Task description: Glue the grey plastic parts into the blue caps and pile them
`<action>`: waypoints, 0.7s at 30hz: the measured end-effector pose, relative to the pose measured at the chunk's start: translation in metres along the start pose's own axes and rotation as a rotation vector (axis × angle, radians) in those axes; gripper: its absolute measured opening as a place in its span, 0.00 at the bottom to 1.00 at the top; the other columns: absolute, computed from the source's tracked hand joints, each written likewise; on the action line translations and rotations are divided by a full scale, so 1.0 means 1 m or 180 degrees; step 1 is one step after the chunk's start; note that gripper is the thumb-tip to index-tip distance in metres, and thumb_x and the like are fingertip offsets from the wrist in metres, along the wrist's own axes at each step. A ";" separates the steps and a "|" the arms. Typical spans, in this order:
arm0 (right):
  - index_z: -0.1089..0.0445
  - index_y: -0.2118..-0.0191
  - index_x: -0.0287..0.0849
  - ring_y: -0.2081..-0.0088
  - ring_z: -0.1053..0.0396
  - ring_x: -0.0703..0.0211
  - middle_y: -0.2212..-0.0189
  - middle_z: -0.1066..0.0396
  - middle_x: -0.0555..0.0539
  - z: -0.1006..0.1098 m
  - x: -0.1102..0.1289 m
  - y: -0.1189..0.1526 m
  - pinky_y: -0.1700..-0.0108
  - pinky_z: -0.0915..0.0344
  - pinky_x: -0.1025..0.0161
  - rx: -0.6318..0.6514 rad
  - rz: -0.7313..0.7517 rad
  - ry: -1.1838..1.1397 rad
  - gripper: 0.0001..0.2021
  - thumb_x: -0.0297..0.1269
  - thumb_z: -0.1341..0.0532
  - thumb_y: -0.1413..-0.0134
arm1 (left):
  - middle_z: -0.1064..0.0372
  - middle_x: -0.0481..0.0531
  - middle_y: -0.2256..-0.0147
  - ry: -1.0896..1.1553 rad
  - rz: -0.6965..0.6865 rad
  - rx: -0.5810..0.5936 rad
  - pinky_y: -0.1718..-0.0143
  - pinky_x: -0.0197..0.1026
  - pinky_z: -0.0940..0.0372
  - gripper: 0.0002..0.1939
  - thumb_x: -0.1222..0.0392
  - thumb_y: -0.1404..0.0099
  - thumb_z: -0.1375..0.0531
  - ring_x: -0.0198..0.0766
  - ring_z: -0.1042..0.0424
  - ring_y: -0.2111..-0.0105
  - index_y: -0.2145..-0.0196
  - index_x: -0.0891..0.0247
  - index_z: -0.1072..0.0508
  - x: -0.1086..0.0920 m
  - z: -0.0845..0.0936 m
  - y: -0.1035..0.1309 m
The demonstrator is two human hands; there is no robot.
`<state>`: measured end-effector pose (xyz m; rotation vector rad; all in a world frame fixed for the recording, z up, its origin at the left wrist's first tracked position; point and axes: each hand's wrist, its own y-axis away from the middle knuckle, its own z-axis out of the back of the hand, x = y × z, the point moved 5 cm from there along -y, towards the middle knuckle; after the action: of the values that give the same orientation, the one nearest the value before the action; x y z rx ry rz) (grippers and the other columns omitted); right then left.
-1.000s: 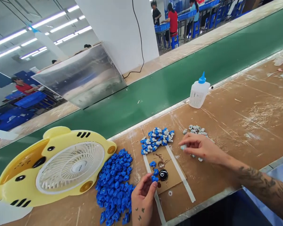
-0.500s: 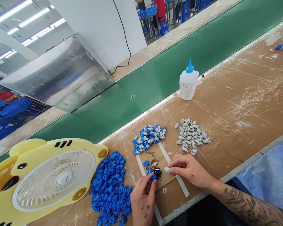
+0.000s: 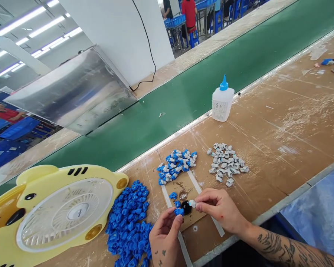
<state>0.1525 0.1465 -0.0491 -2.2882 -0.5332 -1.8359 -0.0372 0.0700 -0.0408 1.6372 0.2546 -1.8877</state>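
Observation:
Between thumb and fingers my left hand [image 3: 167, 235] pinches a blue piece [image 3: 179, 211]. My right hand [image 3: 221, 207] grips a small light grey piece [image 3: 192, 203], which is at the right edge of a round black dish [image 3: 186, 208]. Just beyond the dish is a small clear round dish [image 3: 183, 195], with loose blue pieces [image 3: 173, 195] left of it. A pile of joined blue and grey pieces [image 3: 176, 165] lies farther back. Grey pieces [image 3: 228, 163] are spread at the right, and a large heap of blue pieces [image 3: 130, 226] is left of my left hand.
A yellow animal-shaped fan [image 3: 64, 211] lies at the left. A white bottle with a blue nozzle [image 3: 222, 104] stands near the green belt [image 3: 180, 96]. Tape strips [image 3: 185, 248] edge the cardboard work area. People in red are visible in the background.
My right hand has brought the grey piece left to the black dish. My left hand has moved slightly left and down with the blue piece, away from the dish.

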 end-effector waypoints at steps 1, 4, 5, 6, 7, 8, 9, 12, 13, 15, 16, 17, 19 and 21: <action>0.17 0.68 0.44 0.68 0.25 0.58 0.70 0.20 0.46 -0.003 0.001 0.001 0.64 0.27 0.65 -0.0036 0.0082 0.0080 0.09 0.44 0.30 0.48 | 0.19 0.56 0.73 0.0142 0.0042 -0.0008 0.70 0.42 0.24 0.24 0.43 0.60 0.24 0.47 0.20 0.73 0.70 0.64 0.17 0.001 -0.002 0.000; 0.17 0.67 0.45 0.68 0.24 0.57 0.69 0.20 0.45 -0.011 0.005 0.003 0.64 0.26 0.64 -0.0052 0.0303 0.0256 0.10 0.45 0.31 0.45 | 0.19 0.56 0.74 0.0432 0.0079 -0.0016 0.72 0.41 0.24 0.24 0.44 0.60 0.23 0.45 0.21 0.74 0.70 0.65 0.17 0.002 -0.010 0.003; 0.17 0.66 0.46 0.67 0.23 0.57 0.69 0.19 0.45 -0.013 0.007 0.003 0.64 0.25 0.64 -0.0045 0.0393 0.0314 0.10 0.45 0.32 0.44 | 0.19 0.56 0.74 0.0477 0.0091 -0.0009 0.72 0.41 0.25 0.23 0.45 0.59 0.23 0.45 0.21 0.74 0.70 0.65 0.17 0.001 -0.014 0.005; 0.17 0.66 0.46 0.67 0.23 0.57 0.68 0.19 0.45 -0.015 0.009 0.004 0.64 0.25 0.64 -0.0038 0.0507 0.0388 0.09 0.45 0.32 0.43 | 0.20 0.56 0.74 0.0521 0.0087 -0.0035 0.72 0.40 0.25 0.23 0.45 0.59 0.24 0.44 0.21 0.75 0.70 0.65 0.18 0.000 -0.016 0.007; 0.17 0.65 0.46 0.67 0.22 0.57 0.68 0.19 0.45 -0.016 0.012 0.004 0.63 0.25 0.64 -0.0024 0.0639 0.0480 0.09 0.44 0.33 0.42 | 0.20 0.56 0.74 0.0568 0.0083 -0.0068 0.72 0.39 0.25 0.23 0.45 0.58 0.24 0.43 0.21 0.75 0.70 0.64 0.18 -0.002 -0.018 0.009; 0.17 0.65 0.46 0.67 0.22 0.57 0.68 0.19 0.45 -0.017 0.016 0.004 0.63 0.25 0.65 0.0000 0.0777 0.0578 0.08 0.42 0.33 0.41 | 0.20 0.56 0.74 0.0617 0.0070 -0.0106 0.72 0.38 0.25 0.23 0.45 0.58 0.24 0.42 0.21 0.74 0.70 0.64 0.18 -0.004 -0.020 0.011; 0.17 0.64 0.46 0.68 0.22 0.58 0.69 0.19 0.45 -0.018 0.019 0.004 0.63 0.25 0.65 0.0047 0.0906 0.0679 0.08 0.41 0.34 0.40 | 0.20 0.55 0.74 0.0651 0.0055 -0.0121 0.72 0.38 0.26 0.23 0.44 0.58 0.24 0.42 0.21 0.74 0.70 0.64 0.18 -0.006 -0.021 0.012; 0.17 0.65 0.46 0.69 0.23 0.59 0.70 0.19 0.46 -0.020 0.029 0.002 0.63 0.26 0.66 0.0289 0.1112 0.0943 0.09 0.40 0.35 0.38 | 0.19 0.56 0.74 0.0599 0.0034 0.0012 0.72 0.39 0.25 0.24 0.43 0.57 0.24 0.44 0.21 0.74 0.70 0.65 0.17 -0.010 -0.021 0.013; 0.17 0.65 0.46 0.69 0.23 0.59 0.70 0.19 0.46 -0.020 0.031 0.001 0.63 0.26 0.66 0.0368 0.1128 0.1002 0.09 0.40 0.35 0.38 | 0.19 0.57 0.74 0.0548 0.0044 0.0078 0.72 0.40 0.25 0.24 0.42 0.57 0.24 0.44 0.21 0.74 0.70 0.65 0.17 -0.011 -0.021 0.011; 0.18 0.66 0.46 0.69 0.23 0.59 0.70 0.19 0.46 -0.020 0.033 -0.001 0.64 0.27 0.66 0.0464 0.1132 0.1089 0.10 0.41 0.36 0.38 | 0.19 0.57 0.74 0.0460 0.0101 0.0230 0.71 0.42 0.24 0.25 0.41 0.58 0.25 0.45 0.21 0.74 0.70 0.65 0.17 -0.010 -0.020 0.008; 0.18 0.66 0.46 0.70 0.23 0.59 0.70 0.19 0.46 -0.020 0.034 -0.002 0.64 0.27 0.66 0.0486 0.1128 0.1119 0.10 0.42 0.36 0.38 | 0.19 0.58 0.74 0.0434 0.0148 0.0294 0.71 0.42 0.24 0.26 0.41 0.59 0.25 0.46 0.20 0.74 0.70 0.65 0.17 -0.010 -0.019 0.006; 0.18 0.67 0.46 0.70 0.23 0.59 0.70 0.19 0.46 -0.021 0.034 -0.003 0.65 0.27 0.66 0.0500 0.1124 0.1140 0.10 0.42 0.36 0.38 | 0.19 0.58 0.74 0.0424 0.0191 0.0342 0.71 0.43 0.24 0.26 0.41 0.60 0.25 0.47 0.20 0.73 0.71 0.65 0.17 -0.010 -0.019 0.004; 0.18 0.67 0.46 0.69 0.23 0.59 0.70 0.19 0.46 -0.023 0.033 -0.006 0.64 0.27 0.66 0.0519 0.1093 0.1189 0.11 0.42 0.36 0.38 | 0.19 0.59 0.74 0.0435 0.0240 0.0395 0.70 0.44 0.23 0.25 0.42 0.62 0.24 0.48 0.19 0.72 0.71 0.64 0.16 -0.011 -0.020 0.000; 0.18 0.67 0.46 0.68 0.23 0.59 0.70 0.19 0.47 -0.026 0.034 -0.009 0.62 0.27 0.66 0.0570 0.1099 0.1274 0.11 0.41 0.37 0.37 | 0.19 0.58 0.74 0.0439 0.0237 0.0398 0.70 0.43 0.23 0.23 0.44 0.61 0.24 0.48 0.19 0.72 0.71 0.64 0.16 -0.015 -0.021 -0.004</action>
<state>0.1319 0.1518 -0.0110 -1.7057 -0.2127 -1.9045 -0.0221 0.0890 -0.0319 1.8381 0.1323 -1.7689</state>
